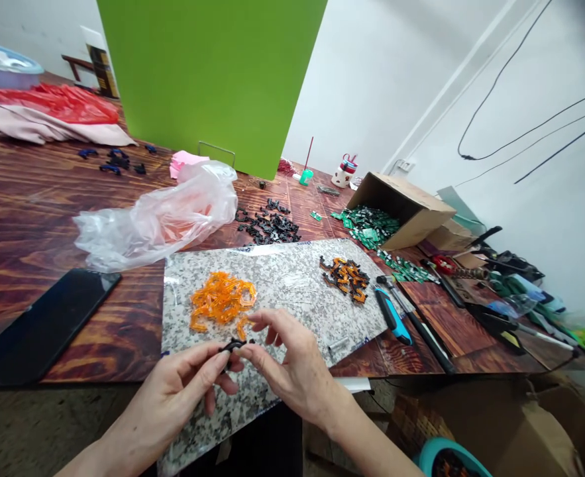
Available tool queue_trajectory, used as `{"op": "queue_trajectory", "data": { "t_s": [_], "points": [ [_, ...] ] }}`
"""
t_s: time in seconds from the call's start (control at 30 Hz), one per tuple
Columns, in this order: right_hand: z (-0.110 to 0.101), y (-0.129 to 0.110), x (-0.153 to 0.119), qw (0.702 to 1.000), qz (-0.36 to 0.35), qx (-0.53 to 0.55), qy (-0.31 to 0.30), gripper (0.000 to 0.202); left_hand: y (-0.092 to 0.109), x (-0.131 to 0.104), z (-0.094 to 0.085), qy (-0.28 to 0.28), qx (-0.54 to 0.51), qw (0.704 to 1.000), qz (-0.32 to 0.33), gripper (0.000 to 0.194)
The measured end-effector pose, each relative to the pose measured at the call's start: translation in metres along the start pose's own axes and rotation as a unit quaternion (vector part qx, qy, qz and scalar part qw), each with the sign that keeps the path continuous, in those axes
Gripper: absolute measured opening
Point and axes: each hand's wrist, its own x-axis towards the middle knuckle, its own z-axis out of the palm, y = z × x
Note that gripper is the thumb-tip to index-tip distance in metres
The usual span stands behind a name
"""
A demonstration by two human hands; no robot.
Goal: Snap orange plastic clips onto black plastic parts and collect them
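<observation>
My left hand (185, 384) pinches a small curved black plastic part (233, 344) between thumb and fingers, above the front of a speckled stone slab (297, 315). My right hand (292, 364) meets it from the other side, its thumb pressed on the part's right end. The right index finger is raised and bent, its tip beside a small orange plastic piece (242, 326); whether it touches that piece I cannot tell. Just beyond the hands lies a pile of translucent orange pieces (222, 296). To the right on the slab is a heap of joined orange-and-black pieces (346, 278).
Thin clear strips (295, 285) lie mid-slab. Behind are black parts (269, 225), a plastic bag (163, 215) and a green board (207, 73). A dark phone-like slab (44, 324) lies left. Rightward are a blue cutter (393, 317) and a cardboard box (406, 202) spilling green circuit boards (372, 225).
</observation>
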Motion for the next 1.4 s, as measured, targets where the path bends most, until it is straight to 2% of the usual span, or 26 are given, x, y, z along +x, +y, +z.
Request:
{"op": "queue_trajectory", "data": {
  "t_s": [0.1, 0.27, 0.33, 0.47, 0.53, 0.63, 0.7, 0.8, 0.9, 1.0, 1.13, 1.27, 1.4],
  "points": [
    [0.007, 0.0, -0.001, 0.996, 0.02, 0.07, -0.051, 0.013, -0.002, -0.004, 0.0, 0.005, 0.034, 0.999, 0.017, 0.036],
    [0.018, -0.001, -0.006, 0.99, 0.066, 0.117, -0.045, 0.014, -0.012, -0.008, -0.001, 0.001, 0.047, 0.999, 0.021, 0.035],
    [0.017, -0.001, -0.005, 0.987, 0.079, 0.129, -0.051, 0.019, -0.014, -0.008, -0.001, 0.008, 0.049, 0.998, 0.03, 0.037],
    [0.005, 0.008, 0.003, 0.978, 0.088, 0.153, -0.111, 0.018, -0.014, -0.008, -0.003, 0.022, 0.041, 0.999, 0.023, 0.041],
    [0.0, 0.019, 0.008, 0.985, 0.081, 0.108, -0.107, 0.012, -0.014, -0.006, -0.005, 0.04, 0.015, 0.999, -0.015, 0.043],
    [-0.001, 0.035, 0.015, 0.994, 0.068, -0.04, -0.074, 0.011, -0.012, -0.005, -0.008, 0.067, -0.035, 0.995, -0.066, 0.048],
    [0.003, 0.042, 0.018, 0.986, 0.068, -0.126, -0.084, 0.012, -0.008, -0.004, -0.009, 0.068, -0.058, 0.993, -0.075, 0.051],
    [0.012, 0.043, 0.02, 0.973, 0.067, -0.195, -0.106, 0.012, -0.004, -0.003, -0.011, 0.065, -0.065, 0.993, -0.071, 0.052],
    [0.013, 0.04, 0.02, 0.975, 0.064, -0.188, -0.098, 0.007, -0.004, -0.006, -0.013, 0.07, -0.066, 0.994, -0.06, 0.047],
    [0.006, 0.037, 0.016, 0.989, 0.06, -0.124, -0.053, 0.005, -0.005, -0.01, -0.017, 0.076, -0.054, 0.994, -0.051, 0.039],
    [0.001, 0.038, 0.004, 0.988, 0.0, -0.153, 0.003, 0.011, -0.003, -0.013, -0.018, 0.081, -0.044, 0.995, -0.043, 0.036],
    [0.004, 0.039, -0.009, 0.981, -0.042, -0.188, -0.038, 0.012, -0.002, -0.01, -0.017, 0.072, -0.049, 0.994, -0.058, 0.041],
    [0.001, 0.04, -0.01, 0.988, -0.008, -0.148, -0.052, 0.007, -0.004, -0.008, -0.017, 0.061, -0.049, 0.995, -0.064, 0.044]
  ]
}}
